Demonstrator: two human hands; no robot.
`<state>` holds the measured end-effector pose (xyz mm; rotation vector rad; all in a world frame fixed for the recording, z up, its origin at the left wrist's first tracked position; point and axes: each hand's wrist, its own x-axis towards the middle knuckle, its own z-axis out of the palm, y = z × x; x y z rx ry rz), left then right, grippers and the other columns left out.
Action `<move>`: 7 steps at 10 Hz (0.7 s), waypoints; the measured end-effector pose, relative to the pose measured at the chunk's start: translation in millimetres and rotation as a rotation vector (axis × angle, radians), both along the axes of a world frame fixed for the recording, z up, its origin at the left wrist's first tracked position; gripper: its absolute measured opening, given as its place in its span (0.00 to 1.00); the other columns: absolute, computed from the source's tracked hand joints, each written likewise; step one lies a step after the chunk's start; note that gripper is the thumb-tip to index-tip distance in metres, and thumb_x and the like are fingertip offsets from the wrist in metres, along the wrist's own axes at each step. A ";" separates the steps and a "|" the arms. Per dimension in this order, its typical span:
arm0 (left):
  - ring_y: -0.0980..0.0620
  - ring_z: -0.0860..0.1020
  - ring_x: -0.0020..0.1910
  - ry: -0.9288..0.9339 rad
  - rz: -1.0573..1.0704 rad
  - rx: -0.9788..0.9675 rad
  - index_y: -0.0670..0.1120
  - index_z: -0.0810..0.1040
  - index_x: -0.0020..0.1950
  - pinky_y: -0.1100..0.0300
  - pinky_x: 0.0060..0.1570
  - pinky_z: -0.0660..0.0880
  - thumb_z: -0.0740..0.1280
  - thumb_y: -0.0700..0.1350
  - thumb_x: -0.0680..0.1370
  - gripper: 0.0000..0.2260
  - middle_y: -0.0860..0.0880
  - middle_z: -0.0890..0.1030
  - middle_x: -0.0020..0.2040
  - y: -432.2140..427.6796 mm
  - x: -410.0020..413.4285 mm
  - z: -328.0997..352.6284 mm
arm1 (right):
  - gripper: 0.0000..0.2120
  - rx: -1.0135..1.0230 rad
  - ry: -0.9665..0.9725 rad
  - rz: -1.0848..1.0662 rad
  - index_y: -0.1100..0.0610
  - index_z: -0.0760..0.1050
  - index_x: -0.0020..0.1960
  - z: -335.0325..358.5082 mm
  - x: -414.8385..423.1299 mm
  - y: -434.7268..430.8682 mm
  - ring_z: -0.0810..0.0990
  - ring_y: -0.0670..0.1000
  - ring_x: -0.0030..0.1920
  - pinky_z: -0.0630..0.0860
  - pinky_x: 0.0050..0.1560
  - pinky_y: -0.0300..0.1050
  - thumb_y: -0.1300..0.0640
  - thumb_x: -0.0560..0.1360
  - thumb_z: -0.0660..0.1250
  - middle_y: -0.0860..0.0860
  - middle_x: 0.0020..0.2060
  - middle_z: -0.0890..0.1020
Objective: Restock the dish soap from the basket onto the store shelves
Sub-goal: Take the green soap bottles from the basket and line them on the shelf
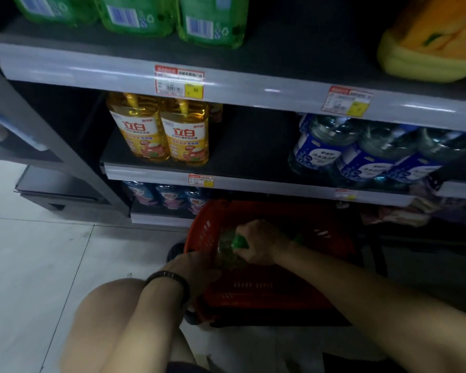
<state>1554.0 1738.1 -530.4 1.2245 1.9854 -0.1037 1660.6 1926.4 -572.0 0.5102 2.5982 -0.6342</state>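
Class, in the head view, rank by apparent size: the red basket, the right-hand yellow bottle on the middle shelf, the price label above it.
1. red basket
2. yellow bottle
3. price label
The basket is nearer the camera, yet the order is plain.

A single head-worn camera looks forward and down from a crouch, close to the dark store shelves [253, 146] and pale tiled floor [38, 251].

Both bare forearms reach forward and down. The right hand [258, 244] curls round the green top of a dish soap bottle [226, 250]; the left hand [198, 266], dark bracelet [170, 279] at its wrist, lies against the bottle, fingers hidden
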 end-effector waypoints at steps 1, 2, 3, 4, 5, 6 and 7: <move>0.43 0.78 0.66 -0.083 0.263 -0.034 0.51 0.72 0.72 0.47 0.68 0.77 0.74 0.50 0.78 0.24 0.46 0.79 0.67 -6.6 2.0 4.6 | 0.12 -0.022 0.078 0.000 0.50 0.80 0.50 59.5 12.6 6.0 0.81 0.48 0.43 0.81 0.45 0.49 0.43 0.76 0.74 0.47 0.43 0.82; 0.45 0.79 0.65 -0.225 0.404 0.221 0.56 0.70 0.71 0.49 0.64 0.80 0.80 0.50 0.72 0.31 0.50 0.79 0.65 -1.4 6.1 0.0 | 0.11 -0.029 0.192 0.023 0.48 0.77 0.43 120.4 26.6 6.3 0.80 0.46 0.38 0.77 0.39 0.46 0.42 0.75 0.75 0.45 0.38 0.82; 0.51 0.79 0.67 -0.325 0.470 0.486 0.57 0.74 0.69 0.60 0.61 0.79 0.77 0.56 0.72 0.27 0.61 0.80 0.60 0.3 26.3 37.0 | 0.14 0.050 0.305 0.072 0.51 0.80 0.42 181.0 39.6 3.3 0.79 0.48 0.36 0.74 0.41 0.46 0.42 0.74 0.76 0.47 0.36 0.82; 0.58 0.81 0.64 -0.481 0.516 0.650 0.55 0.71 0.75 0.59 0.59 0.80 0.80 0.53 0.72 0.34 0.58 0.82 0.64 5.4 45.3 62.3 | 0.15 0.077 0.444 0.104 0.54 0.83 0.42 235.9 54.4 1.8 0.80 0.46 0.34 0.72 0.38 0.43 0.42 0.74 0.77 0.48 0.34 0.83; 0.54 0.85 0.59 -0.585 0.571 0.823 0.50 0.76 0.70 0.59 0.54 0.83 0.84 0.41 0.67 0.33 0.52 0.86 0.61 6.9 56.1 88.3 | 0.14 0.058 0.489 0.084 0.53 0.83 0.43 282.4 65.7 0.5 0.81 0.45 0.35 0.71 0.35 0.40 0.43 0.74 0.78 0.47 0.34 0.84; 0.50 0.85 0.60 -0.667 0.597 0.923 0.50 0.78 0.67 0.53 0.57 0.83 0.85 0.44 0.63 0.35 0.51 0.87 0.60 12.0 66.5 118.8 | 0.13 0.049 0.524 0.018 0.51 0.83 0.42 319.1 68.9 3.4 0.81 0.43 0.37 0.75 0.37 0.44 0.42 0.73 0.79 0.47 0.36 0.84; 0.48 0.86 0.58 -0.699 0.659 1.021 0.47 0.80 0.64 0.53 0.54 0.84 0.84 0.48 0.61 0.33 0.48 0.88 0.58 17.2 76.0 147.6 | 0.13 -0.050 0.629 -0.086 0.51 0.85 0.44 345.0 72.8 10.4 0.85 0.49 0.41 0.81 0.43 0.54 0.42 0.73 0.80 0.49 0.39 0.87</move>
